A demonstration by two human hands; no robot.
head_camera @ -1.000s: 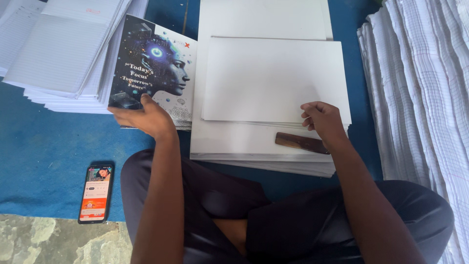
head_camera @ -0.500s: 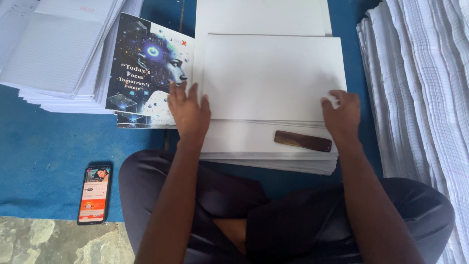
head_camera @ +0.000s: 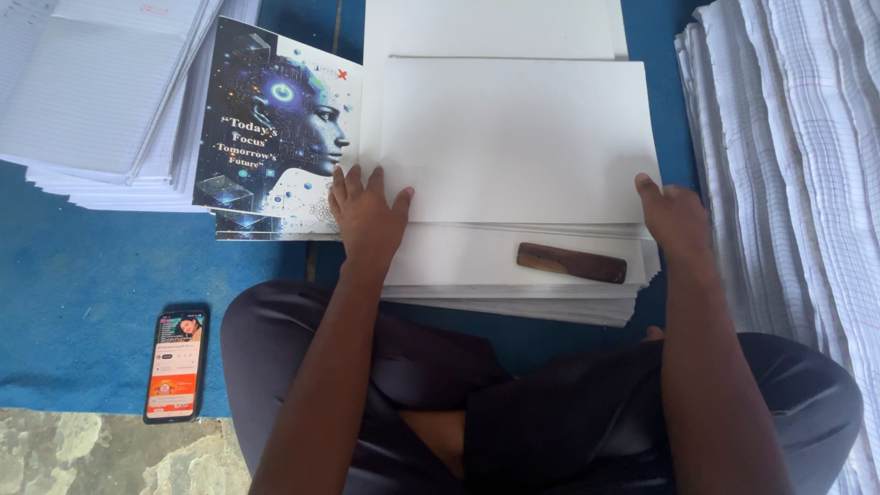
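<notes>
Left hand (head_camera: 367, 215) spread flat and right hand (head_camera: 674, 215) cupped on the side edges of the top white sheet (head_camera: 513, 137) on the white stack (head_camera: 513, 275), squaring it beside the wooden stick (head_camera: 571, 263), likely needing an even two-handed lift next.

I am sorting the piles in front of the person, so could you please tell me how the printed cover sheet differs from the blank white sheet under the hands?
The printed cover sheet carries a dark blue picture; the blank white sheet is plain. The cover is smaller and sits slightly tilted; the white sheet is wider and lies square. The left hand rests where the two meet; the right hand touches only the white sheet. Both lie flat on top of stacks.
</notes>
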